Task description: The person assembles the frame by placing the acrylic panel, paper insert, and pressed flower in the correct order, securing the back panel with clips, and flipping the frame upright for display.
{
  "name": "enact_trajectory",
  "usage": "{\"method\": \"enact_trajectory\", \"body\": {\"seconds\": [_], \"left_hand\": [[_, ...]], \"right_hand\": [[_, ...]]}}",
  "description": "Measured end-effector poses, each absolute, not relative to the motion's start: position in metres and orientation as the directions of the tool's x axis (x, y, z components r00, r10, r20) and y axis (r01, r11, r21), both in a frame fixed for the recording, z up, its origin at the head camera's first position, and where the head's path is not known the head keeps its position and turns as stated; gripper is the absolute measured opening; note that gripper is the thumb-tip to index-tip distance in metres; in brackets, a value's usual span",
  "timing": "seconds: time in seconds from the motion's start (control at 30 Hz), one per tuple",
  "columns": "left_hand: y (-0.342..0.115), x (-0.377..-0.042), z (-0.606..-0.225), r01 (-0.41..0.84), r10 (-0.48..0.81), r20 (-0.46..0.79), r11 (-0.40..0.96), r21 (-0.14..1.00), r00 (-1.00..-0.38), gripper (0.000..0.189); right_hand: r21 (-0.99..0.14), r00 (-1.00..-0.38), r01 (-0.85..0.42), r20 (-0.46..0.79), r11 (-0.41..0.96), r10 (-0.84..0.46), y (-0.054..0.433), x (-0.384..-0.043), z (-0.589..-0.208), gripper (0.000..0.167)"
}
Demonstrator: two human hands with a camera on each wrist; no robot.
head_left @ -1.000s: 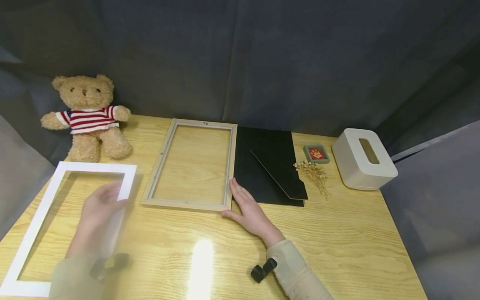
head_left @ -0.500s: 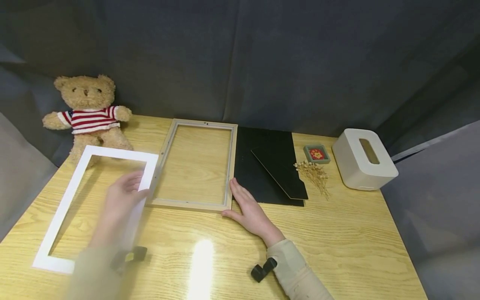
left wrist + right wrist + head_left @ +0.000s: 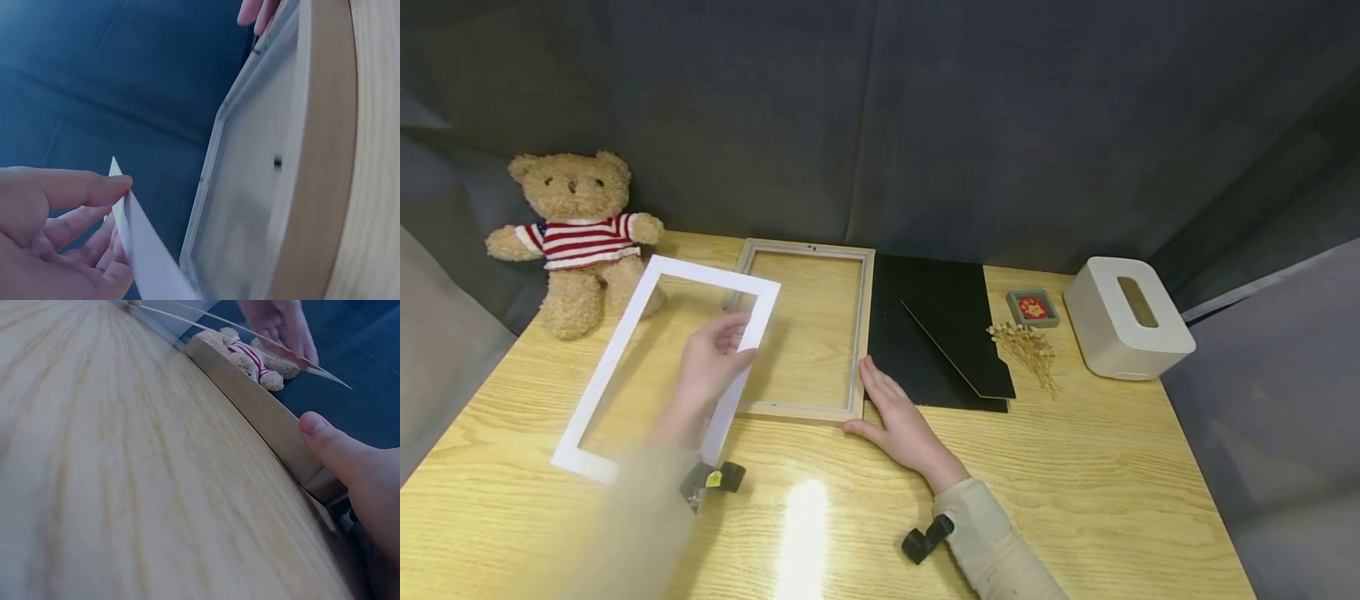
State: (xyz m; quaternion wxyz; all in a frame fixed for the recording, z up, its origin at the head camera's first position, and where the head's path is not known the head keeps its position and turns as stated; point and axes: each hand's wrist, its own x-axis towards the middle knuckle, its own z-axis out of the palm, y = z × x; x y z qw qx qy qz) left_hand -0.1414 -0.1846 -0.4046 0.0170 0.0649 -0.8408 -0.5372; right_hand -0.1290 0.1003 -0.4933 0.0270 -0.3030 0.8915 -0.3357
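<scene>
My left hand (image 3: 711,362) pinches the right strip of a white picture mat (image 3: 601,379) between thumb and fingers. The mat is tilted in the air, its upper right part over the left side of a wooden picture frame (image 3: 805,412). In the left wrist view the mat (image 3: 147,250) appears nearly edge-on, apart from the frame (image 3: 328,150). At the frame's near right corner rests my right hand (image 3: 902,425), fingers extended along the right side. Its thumb touches the near side of the frame (image 3: 256,415) in the right wrist view.
A black backing board (image 3: 891,333) with an angled stand flap (image 3: 958,342) lies right of the frame. Beyond it are dried flowers (image 3: 1030,350), a small green box (image 3: 1033,308) and a white tissue box (image 3: 1127,321). A teddy bear (image 3: 580,242) sits at the back left.
My left hand has carried the white mat rightward and away from me, from beside the frame to partly over its left side. The right hand and the frame stay put.
</scene>
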Motion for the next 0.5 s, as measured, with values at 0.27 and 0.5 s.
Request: {"method": "enact_trajectory", "body": {"seconds": [0.27, 0.5], "left_hand": [[-0.152, -0.168, -0.406, -0.075, -0.11, -0.036, 0.374, 0.924, -0.993, 0.053], [-0.131, -0.192, -0.416, -0.114, -0.099, -0.086, 0.326, 0.938, -0.991, 0.053]], "right_hand": [[-0.62, -0.817, -0.517, 0.152, 0.59, -0.556, 0.101, -0.13, -0.495, 0.09], [-0.631, -0.822, -0.507, 0.148, 0.587, -0.55, 0.101, -0.13, -0.495, 0.089]]}}
